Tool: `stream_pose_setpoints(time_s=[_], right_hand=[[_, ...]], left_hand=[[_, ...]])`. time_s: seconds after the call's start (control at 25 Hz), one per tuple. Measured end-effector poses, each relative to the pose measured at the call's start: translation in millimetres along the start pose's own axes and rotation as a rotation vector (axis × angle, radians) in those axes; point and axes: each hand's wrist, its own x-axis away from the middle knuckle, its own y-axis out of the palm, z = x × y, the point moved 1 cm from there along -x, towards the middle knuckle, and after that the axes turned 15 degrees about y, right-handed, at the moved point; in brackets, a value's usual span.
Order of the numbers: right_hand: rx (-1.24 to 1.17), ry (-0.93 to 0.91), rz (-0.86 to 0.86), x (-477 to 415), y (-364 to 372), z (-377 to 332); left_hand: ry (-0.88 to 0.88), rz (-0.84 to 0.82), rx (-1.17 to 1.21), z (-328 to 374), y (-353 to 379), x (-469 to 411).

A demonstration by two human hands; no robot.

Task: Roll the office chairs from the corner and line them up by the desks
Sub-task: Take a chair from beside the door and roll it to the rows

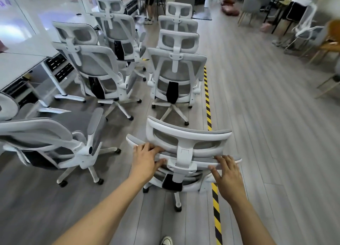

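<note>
A white-framed office chair with grey mesh [185,134] stands right in front of me, its back towards me. My left hand [146,158] grips the left end of the backrest's top edge, fingers over it and thumb under. Over the right end lies my right hand [228,173], its fingers spread and fairly straight. More chairs of the same kind stand ahead in a line [177,70] and by the white desk [16,64] at the left [92,61].
Another chair [55,143] stands turned sideways at my near left. A yellow-black tape line [207,105] runs along the wooden floor past the chairs. People stand at the far end and far right, by wooden chairs [329,42]. Open floor lies to the right.
</note>
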Motion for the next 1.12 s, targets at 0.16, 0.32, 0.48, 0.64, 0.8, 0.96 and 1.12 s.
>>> stream_pose_setpoints(time_s=[0.16,0.32,0.48,0.64,0.8,0.96,1.12], right_hand=[[0.020,0.003,0.016,-20.7,-5.7,2.0],[-0.026,0.085,0.144,-20.2,-14.2,-17.6],[-0.230,-0.021,0.476,8.2,-15.2,-84.2],[-0.197,-0.414,0.330,26.4,30.7,-175.2],[0.069,-0.408,0.168,16.3,96.0,-234.1],[0.295,-0.243,0.138,3.4,144.7,-267.9],[0.357,-0.045,0.240,1.7,162.5,-290.7]], left_hand=[[0.018,-0.037,-0.007,-5.0,12.0,-10.6],[0.086,-0.016,0.022,-10.5,7.8,-11.6],[0.051,0.075,0.120,-38.7,-10.5,8.0],[-0.073,0.080,-0.044,-123.3,-45.9,31.5],[-0.141,0.055,-0.222,-231.8,-101.0,36.5],[-0.215,-0.008,-0.365,-346.7,-153.8,40.8],[-0.233,-0.075,-0.460,-454.1,-189.1,61.2]])
